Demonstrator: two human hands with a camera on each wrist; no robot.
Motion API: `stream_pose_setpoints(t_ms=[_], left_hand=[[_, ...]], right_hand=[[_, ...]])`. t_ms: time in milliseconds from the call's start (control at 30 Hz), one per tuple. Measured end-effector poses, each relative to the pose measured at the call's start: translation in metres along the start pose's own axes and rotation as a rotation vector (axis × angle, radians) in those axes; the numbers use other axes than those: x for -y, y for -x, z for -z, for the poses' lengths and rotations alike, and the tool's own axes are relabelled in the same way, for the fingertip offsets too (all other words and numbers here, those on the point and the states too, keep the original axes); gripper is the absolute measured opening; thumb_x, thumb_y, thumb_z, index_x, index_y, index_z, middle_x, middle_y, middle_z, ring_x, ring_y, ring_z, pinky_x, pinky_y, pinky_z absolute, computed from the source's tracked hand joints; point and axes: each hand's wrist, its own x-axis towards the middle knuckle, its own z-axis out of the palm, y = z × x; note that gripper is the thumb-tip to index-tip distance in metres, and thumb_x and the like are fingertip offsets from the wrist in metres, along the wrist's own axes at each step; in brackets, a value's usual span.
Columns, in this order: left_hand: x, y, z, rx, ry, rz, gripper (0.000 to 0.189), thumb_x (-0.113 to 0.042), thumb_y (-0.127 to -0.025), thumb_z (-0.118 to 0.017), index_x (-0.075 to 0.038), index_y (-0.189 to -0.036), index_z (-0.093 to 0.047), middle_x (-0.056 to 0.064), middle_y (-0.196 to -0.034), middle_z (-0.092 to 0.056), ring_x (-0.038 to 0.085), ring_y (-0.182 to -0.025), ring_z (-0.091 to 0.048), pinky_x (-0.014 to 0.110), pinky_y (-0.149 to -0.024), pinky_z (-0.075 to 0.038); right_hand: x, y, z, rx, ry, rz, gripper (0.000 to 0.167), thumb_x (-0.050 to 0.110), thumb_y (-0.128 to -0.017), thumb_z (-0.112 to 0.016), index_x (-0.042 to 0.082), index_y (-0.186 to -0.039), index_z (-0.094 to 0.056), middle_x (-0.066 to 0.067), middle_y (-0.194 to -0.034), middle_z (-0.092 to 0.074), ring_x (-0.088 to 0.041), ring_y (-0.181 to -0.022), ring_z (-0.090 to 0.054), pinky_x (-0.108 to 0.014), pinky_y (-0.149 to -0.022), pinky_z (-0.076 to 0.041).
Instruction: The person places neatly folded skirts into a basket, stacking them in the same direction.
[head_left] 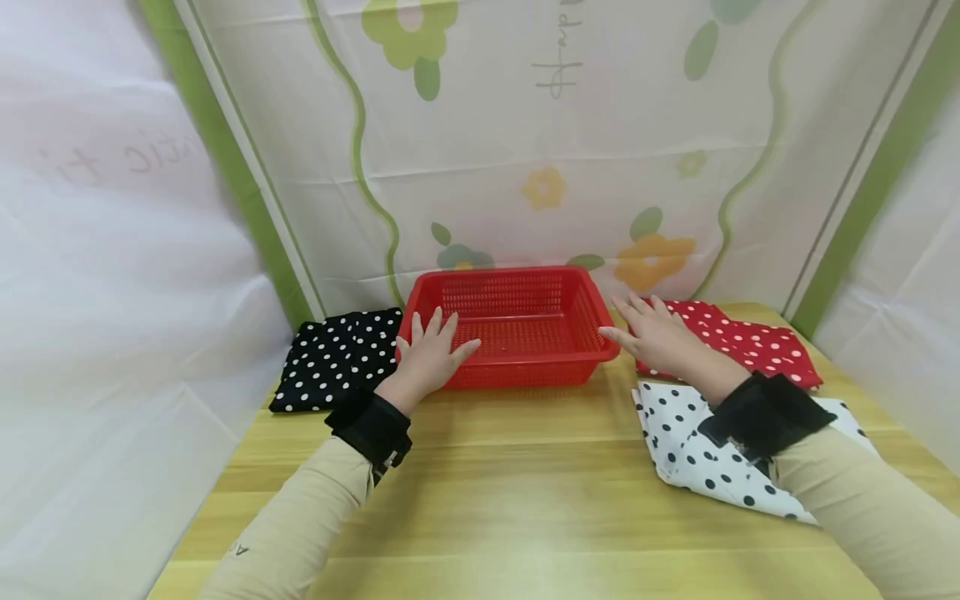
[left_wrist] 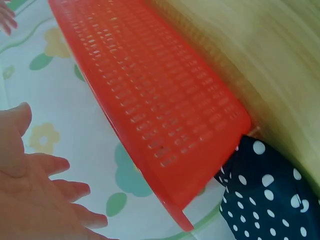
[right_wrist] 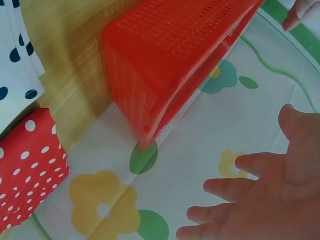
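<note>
Rectangular red plastic basket is sitting at twelve o'clock, with polka-dotted black cloth, red cloth, white cloth at ten, two, three, seemingly folded already, left hand, right hand spreading empty fingers.

The head camera is looking forward and down across the table; from closer, the wrist cameras are facing the left and right ends of the basket, both sharing the far curtain.

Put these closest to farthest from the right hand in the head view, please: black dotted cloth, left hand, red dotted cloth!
1. Red dotted cloth, on the right.
2. Left hand, by the basket's left end.
3. Black dotted cloth, on the left.
</note>
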Motion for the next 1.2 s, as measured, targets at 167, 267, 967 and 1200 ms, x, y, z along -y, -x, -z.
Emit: stream_pose_setpoints(t_ms=[167,267,967,1200], left_hand=[[-0.001,0.009,-0.003,0.015,0.002,-0.007,0.075,-0.052,-0.099,-0.045,-0.009,-0.155,-0.022,0.018,-0.161,-0.007,0.046,-0.144,0.006,0.073,-0.106,-0.001],[-0.002,0.016,-0.005,0.021,0.004,-0.003,0.075,-0.053,-0.098,-0.045,-0.009,-0.155,-0.022,0.018,-0.161,-0.008,0.047,-0.144,0.006,0.072,-0.106,-0.001],[-0.004,0.058,-0.024,0.037,0.056,-0.050,0.076,-0.050,-0.096,-0.053,-0.010,-0.155,-0.025,0.016,-0.161,-0.008,0.045,-0.144,0.008,0.073,-0.105,-0.001],[0.001,0.075,-0.031,0.051,0.076,-0.031,0.075,-0.050,-0.097,-0.052,-0.009,-0.154,-0.026,0.015,-0.161,-0.008,0.043,-0.145,0.009,0.073,-0.105,-0.001]], right_hand=[[0.001,0.006,-0.003,-0.003,0.006,-0.009,0.074,0.043,-0.099,-0.050,-0.001,-0.152,-0.023,-0.034,-0.152,-0.019,-0.060,-0.137,-0.008,-0.073,-0.105,-0.011],[0.001,0.012,-0.009,-0.005,0.009,-0.013,0.074,0.042,-0.099,-0.051,-0.003,-0.151,-0.024,-0.035,-0.152,-0.020,-0.060,-0.136,-0.008,-0.073,-0.104,-0.012],[-0.005,0.052,-0.034,-0.007,0.035,-0.009,0.073,0.046,-0.099,-0.050,-0.004,-0.148,-0.032,-0.036,-0.149,-0.027,-0.061,-0.135,-0.013,-0.074,-0.102,-0.014],[-0.009,0.062,-0.043,0.013,0.017,-0.027,0.076,0.051,-0.098,-0.049,-0.004,-0.148,-0.032,-0.036,-0.149,-0.026,-0.060,-0.135,-0.012,-0.075,-0.102,-0.012]])
